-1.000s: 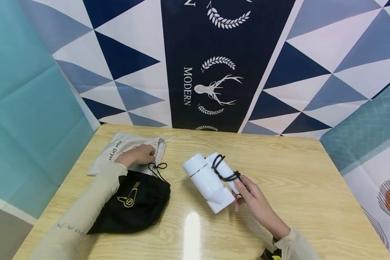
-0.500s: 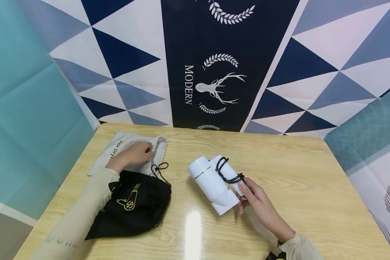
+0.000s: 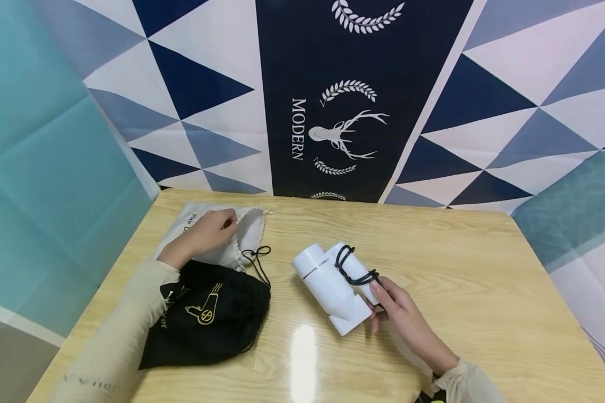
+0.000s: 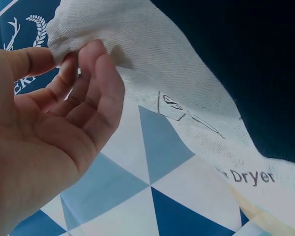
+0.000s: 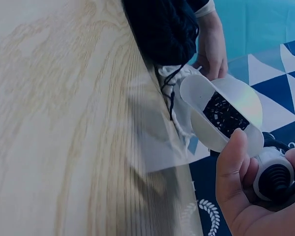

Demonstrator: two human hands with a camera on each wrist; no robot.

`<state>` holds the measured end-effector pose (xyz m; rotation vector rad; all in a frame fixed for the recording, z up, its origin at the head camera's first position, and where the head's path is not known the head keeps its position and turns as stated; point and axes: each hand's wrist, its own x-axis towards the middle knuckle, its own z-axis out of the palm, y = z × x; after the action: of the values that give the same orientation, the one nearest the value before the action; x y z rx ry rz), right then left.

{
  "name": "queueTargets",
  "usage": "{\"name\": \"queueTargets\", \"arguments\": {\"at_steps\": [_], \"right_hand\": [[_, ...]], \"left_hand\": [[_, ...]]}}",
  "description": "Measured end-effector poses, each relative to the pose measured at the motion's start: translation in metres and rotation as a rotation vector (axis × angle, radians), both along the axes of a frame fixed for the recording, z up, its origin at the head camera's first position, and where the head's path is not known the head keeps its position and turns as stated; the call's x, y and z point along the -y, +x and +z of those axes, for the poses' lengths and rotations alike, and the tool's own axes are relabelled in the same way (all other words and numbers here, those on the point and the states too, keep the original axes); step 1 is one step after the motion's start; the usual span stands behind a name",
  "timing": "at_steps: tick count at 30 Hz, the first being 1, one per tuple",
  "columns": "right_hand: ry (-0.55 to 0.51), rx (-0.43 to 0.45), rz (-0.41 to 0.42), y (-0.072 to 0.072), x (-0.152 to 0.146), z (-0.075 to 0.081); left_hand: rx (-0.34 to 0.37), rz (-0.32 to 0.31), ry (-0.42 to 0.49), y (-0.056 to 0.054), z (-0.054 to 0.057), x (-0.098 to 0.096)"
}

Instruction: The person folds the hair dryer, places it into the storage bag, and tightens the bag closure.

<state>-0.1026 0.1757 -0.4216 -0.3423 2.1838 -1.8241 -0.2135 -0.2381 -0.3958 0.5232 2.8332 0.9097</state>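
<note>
My left hand [image 3: 206, 234] pinches the mouth edge of a pale drawstring bag [image 4: 152, 54] between thumb and fingertips, as the left wrist view shows. The mouth is lifted and gapes to the right; lettering ending in "Dryer" marks the cloth. In my right hand [image 3: 403, 316] is a folded white hair dryer [image 3: 327, 285], gripped at the handle end. A black cord [image 3: 365, 277] loops around its handle. The right wrist view shows the dryer's oval nozzle [image 5: 191, 91] with dark insides. The dryer is right of the bag's mouth and apart from it.
A black drawstring pouch [image 3: 206, 330] with a gold hair dryer print lies under and beside my left forearm, in front of the pale bag. Its black string [image 3: 257, 254] reaches the pale bag's mouth. A patterned backdrop [image 3: 217, 112] rises behind the wooden table [image 3: 448, 257].
My left hand has shifted up and slightly left, raising the pale bag's mouth so that it gapes wider. The right hand and hair dryer moved slightly right, then stayed nearly still.
</note>
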Motion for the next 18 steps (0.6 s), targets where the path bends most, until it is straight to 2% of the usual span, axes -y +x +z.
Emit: {"name": "queueTargets", "arguments": {"at_steps": [7,18], "right_hand": [[-0.021,0.030,0.000,-0.006,0.003,0.002],[-0.035,0.069,-0.035,-0.012,0.004,0.006]], "left_hand": [[-0.073,0.018,0.010,0.004,0.008,-0.002],[-0.102,-0.017,0.007,0.010,0.016,-0.012]]}}
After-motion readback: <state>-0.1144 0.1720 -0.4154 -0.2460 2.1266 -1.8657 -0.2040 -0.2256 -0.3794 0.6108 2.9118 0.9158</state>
